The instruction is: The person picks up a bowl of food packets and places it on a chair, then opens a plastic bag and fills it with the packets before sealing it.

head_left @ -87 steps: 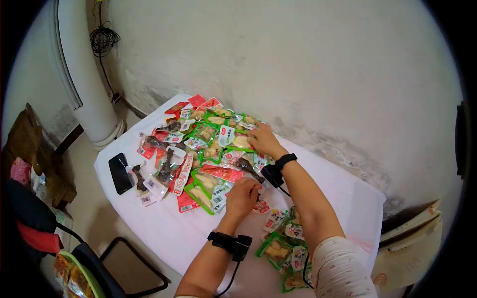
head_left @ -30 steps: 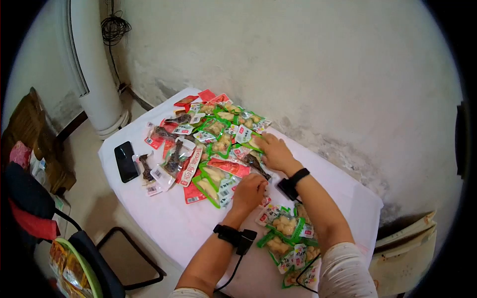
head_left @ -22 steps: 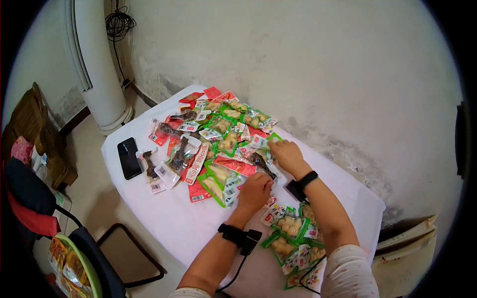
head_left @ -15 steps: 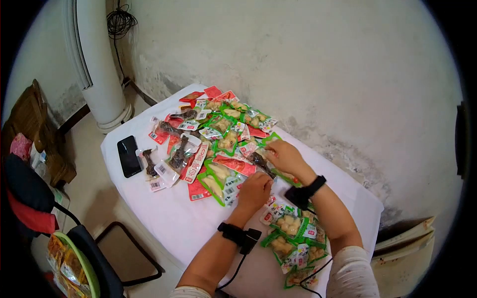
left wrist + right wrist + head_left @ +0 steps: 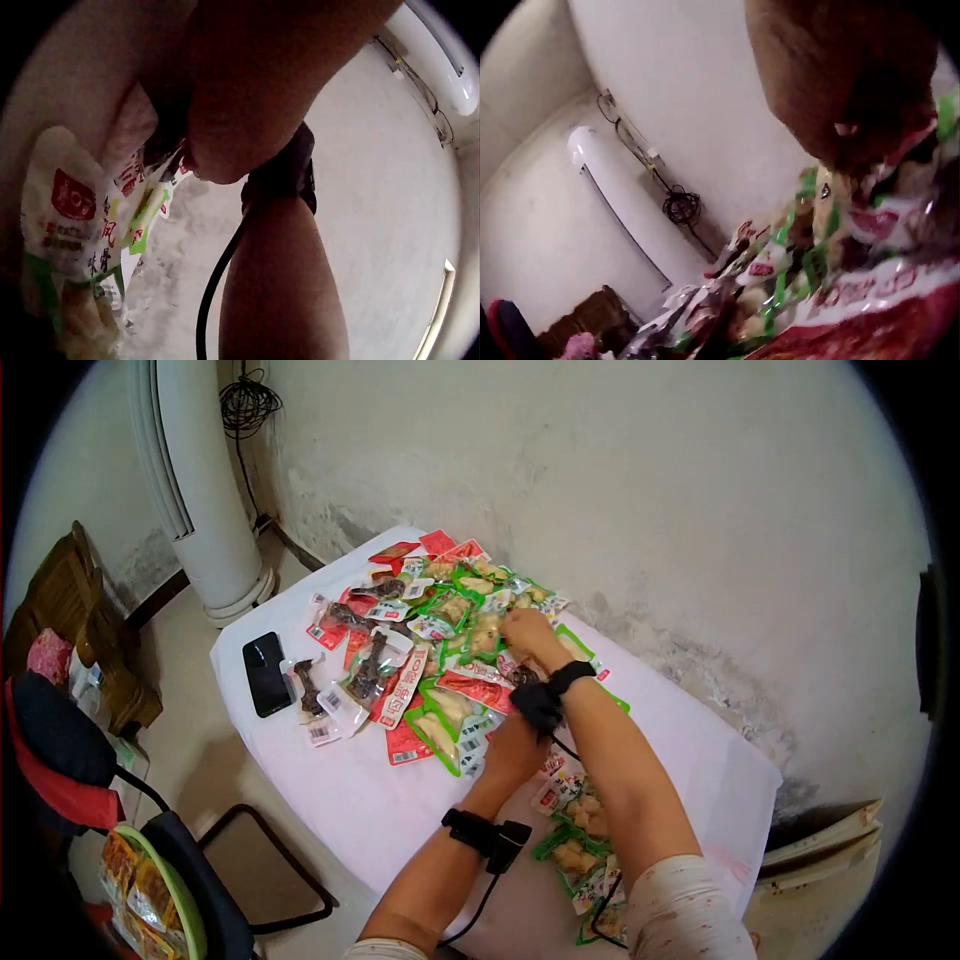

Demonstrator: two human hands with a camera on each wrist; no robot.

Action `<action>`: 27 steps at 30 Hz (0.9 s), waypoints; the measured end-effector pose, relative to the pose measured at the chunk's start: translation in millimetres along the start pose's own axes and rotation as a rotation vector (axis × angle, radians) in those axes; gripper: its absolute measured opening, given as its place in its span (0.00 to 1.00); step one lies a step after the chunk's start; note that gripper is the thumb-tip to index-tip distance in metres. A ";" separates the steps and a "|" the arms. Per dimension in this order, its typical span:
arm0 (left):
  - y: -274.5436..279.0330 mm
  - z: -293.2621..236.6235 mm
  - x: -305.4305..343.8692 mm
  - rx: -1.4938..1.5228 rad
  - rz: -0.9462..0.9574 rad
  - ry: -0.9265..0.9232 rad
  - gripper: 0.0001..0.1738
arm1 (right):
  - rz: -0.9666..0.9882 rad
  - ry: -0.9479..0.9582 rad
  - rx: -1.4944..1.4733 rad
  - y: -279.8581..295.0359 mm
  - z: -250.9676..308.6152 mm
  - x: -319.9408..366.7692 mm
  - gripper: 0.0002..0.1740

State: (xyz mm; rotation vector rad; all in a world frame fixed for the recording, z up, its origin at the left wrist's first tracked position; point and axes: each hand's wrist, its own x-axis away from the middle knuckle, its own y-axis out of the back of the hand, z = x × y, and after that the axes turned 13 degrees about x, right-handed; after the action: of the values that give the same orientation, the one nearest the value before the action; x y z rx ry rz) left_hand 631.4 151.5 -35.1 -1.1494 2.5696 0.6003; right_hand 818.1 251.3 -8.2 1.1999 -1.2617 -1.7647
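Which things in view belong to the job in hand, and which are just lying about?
Likely in the job:
green-edged clear plastic packets
red plastic packets
clear plastic packets with dark contents

Seemingly uninvolved:
black rectangular phone
black coiled cable
draped red cloth

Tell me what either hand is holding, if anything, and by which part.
Cannot be told: the right hand is at the packets, the left hand close by, but no view clearly shows a hold.
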 end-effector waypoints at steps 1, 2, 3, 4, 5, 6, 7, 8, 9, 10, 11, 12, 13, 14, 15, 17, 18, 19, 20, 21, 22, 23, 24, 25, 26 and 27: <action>0.4 0.4 -0.7 0.003 0.000 -0.001 0.09 | 0.076 -0.239 -0.214 23.7 4.1 7.3 0.10; 1.2 2.1 -1.5 0.035 0.017 -0.086 0.08 | 0.089 -0.231 -0.285 47.4 3.6 19.3 0.12; 1.4 3.5 -2.1 0.067 0.033 -0.171 0.07 | 0.103 -0.222 -0.356 70.3 -0.6 33.8 0.14; 0.7 4.4 -2.4 0.070 0.032 -0.173 0.07 | 0.147 -0.220 -0.469 92.3 -4.1 48.5 0.13; 0.0 5.4 -2.0 0.095 0.040 -0.151 0.06 | 0.192 -0.217 -0.582 107.2 -14.2 61.6 0.13; -0.7 6.3 -2.1 0.120 0.046 -0.131 0.06 | 0.128 0.006 -0.410 106.6 -44.4 68.5 0.13; -1.5 6.9 -2.6 0.125 0.043 -0.132 0.06 | 0.243 -0.117 -0.600 134.4 -39.3 91.2 0.12; -2.0 7.9 -2.6 0.129 0.030 -0.146 0.05 | 0.270 -0.077 -0.616 144.3 -50.7 108.8 0.12; -2.1 8.4 -2.4 0.131 0.019 -0.160 0.05 | 0.300 -0.024 -0.626 153.7 -57.7 128.1 0.11; -1.8 8.3 -2.6 0.133 0.017 -0.160 0.05 | 0.449 -0.025 -0.642 162.7 -66.7 147.0 0.09; -1.3 8.2 -3.1 0.106 0.017 -0.152 0.05 | 0.588 0.005 -0.738 166.2 -74.2 167.3 0.07; -1.3 8.1 -3.2 0.079 0.017 -0.143 0.05 | 0.783 0.052 -0.866 170.8 -76.9 184.4 0.05; -2.4 10.4 -3.2 0.080 0.016 -0.144 0.05 | 0.868 0.089 -0.755 166.0 -84.1 199.4 0.07; -4.3 14.0 -3.7 0.114 0.011 -0.175 0.05 | 0.941 0.131 -0.638 157.5 -88.9 211.3 0.08; -5.5 15.6 -3.8 0.148 0.007 -0.207 0.05 | 0.949 0.139 -0.565 158.0 -82.2 214.5 0.09; -5.6 14.2 -3.4 0.148 0.010 -0.195 0.05 | 0.954 0.147 -0.492 160.8 -61.6 210.5 0.10; -4.8 13.9 -3.4 0.145 0.013 -0.182 0.05 | 0.809 0.161 -0.373 162.9 -51.6 201.0 0.11; -4.3 14.0 -3.4 0.141 0.011 -0.183 0.05 | 0.664 0.175 -0.256 162.8 -40.9 188.7 0.12; -4.8 14.3 -3.4 0.141 0.013 -0.176 0.05 | 0.606 0.168 -0.217 159.0 -29.7 173.1 0.14; -5.4 14.5 -3.6 0.142 0.016 -0.169 0.05 | 0.549 0.159 -0.178 154.4 -16.6 154.8 0.15; -5.2 13.9 -3.8 0.140 0.015 -0.168 0.05 | 0.488 0.204 -0.118 151.4 1.2 133.5 0.17; -4.8 13.1 -3.8 0.141 0.006 -0.191 0.05 | 0.426 0.249 -0.060 146.7 19.5 113.7 0.18; -4.5 13.3 -3.8 0.140 -0.003 -0.213 0.05 | 0.253 0.290 -0.077 123.0 26.5 95.1 0.21; -5.9 15.4 -3.3 0.133 -0.002 -0.210 0.05 | 0.078 0.331 -0.099 97.9 33.4 76.7 0.24; -8.7 18.2 -1.7 0.084 -0.027 -0.154 0.06 | 0.093 0.316 -0.061 91.3 51.3 58.1 0.30; -10.7 20.7 -0.2 0.037 -0.053 -0.097 0.08 | 0.110 0.302 -0.023 85.5 66.9 42.4 0.36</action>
State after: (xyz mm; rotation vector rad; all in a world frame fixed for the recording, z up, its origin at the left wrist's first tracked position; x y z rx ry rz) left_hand 641.0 155.0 -56.0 -1.1432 2.4510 0.5800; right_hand 740.0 209.7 67.7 1.3020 -1.1040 -1.4514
